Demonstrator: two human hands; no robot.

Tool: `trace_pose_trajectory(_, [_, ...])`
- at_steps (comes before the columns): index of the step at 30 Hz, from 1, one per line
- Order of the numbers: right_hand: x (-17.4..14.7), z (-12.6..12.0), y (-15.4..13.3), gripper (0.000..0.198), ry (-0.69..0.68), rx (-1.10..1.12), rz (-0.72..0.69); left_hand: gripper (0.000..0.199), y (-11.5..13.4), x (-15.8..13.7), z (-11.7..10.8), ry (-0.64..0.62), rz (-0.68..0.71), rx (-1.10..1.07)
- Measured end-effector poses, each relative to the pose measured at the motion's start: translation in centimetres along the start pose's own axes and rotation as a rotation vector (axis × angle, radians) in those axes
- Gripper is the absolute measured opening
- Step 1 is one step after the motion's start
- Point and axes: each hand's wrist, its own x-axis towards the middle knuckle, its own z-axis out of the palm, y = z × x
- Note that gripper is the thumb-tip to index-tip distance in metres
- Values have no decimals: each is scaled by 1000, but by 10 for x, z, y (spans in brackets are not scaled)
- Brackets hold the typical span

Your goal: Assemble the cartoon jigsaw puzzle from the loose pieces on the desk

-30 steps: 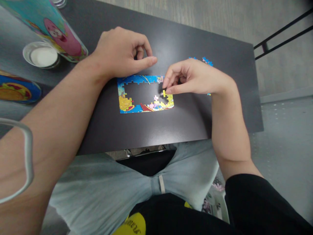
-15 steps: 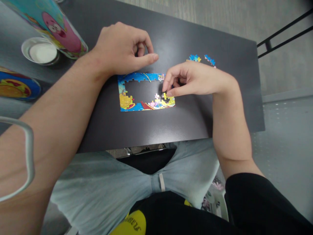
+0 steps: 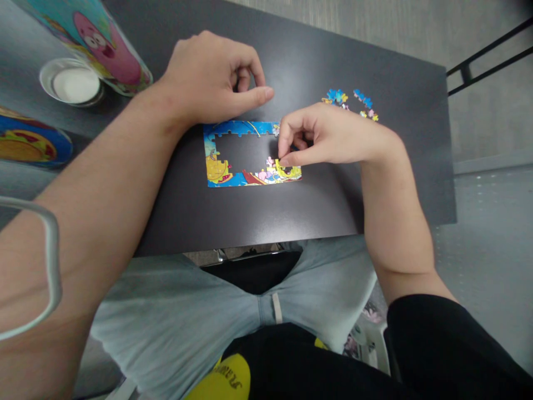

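A jigsaw puzzle (image 3: 232, 128) lies on the dark table, its colourful border joined around a bare middle. My right hand (image 3: 308, 136) is over the puzzle's right side, thumb and index fingertips pinched at a yellow puzzle piece (image 3: 285, 168) by the lower right corner. The fingertips partly hide that piece and the right border. My left hand (image 3: 220, 78) rests just above the puzzle's top edge, fingers loosely curled in and the thumb against the index finger, with nothing visible in them.
Loose puzzle pieces (image 3: 336, 96) lie beyond my right hand, partly covered by it. At the left stand a tall box with a pink cartoon figure (image 3: 106, 47) and a round white-filled container (image 3: 75, 84). A pale cable (image 3: 52, 255) crosses my left forearm.
The yellow piece at my right fingertips has come down into line with the lower right part of the puzzle. My left hand keeps its place. The view has shifted slightly.
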Motion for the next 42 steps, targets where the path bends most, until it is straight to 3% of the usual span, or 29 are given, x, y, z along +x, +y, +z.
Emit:
trace_pose_trajectory(13, [1,2,4,29,42,-56,1,23,-1,0,1,8,12,-4])
trace_pose_trajectory(17, [-5,-3,8,27,151,3,-92,24,-3,0,1,5,32,-26])
trace_pose_trajectory(20, [-16,-16,8,22,306,-36,-108,23,-2,1,0,-4,20,-20])
trace_pose_trajectory(24, [-42,-44,13,20,589,-162,32,25,0,3,-3,-56,-57,30])
trace_pose_trajectory(27, [-65,-66,27,17,727,-337,234,33,-1,6,-6,-93,-88,64])
trace_pose_trajectory(32, [-89,-86,48,18,671,-434,473,43,-10,10,-7,-131,-98,111])
trace_pose_trajectory(42, [-71,-80,47,16,566,-419,556,59,-12,9,-7,-140,-102,131])
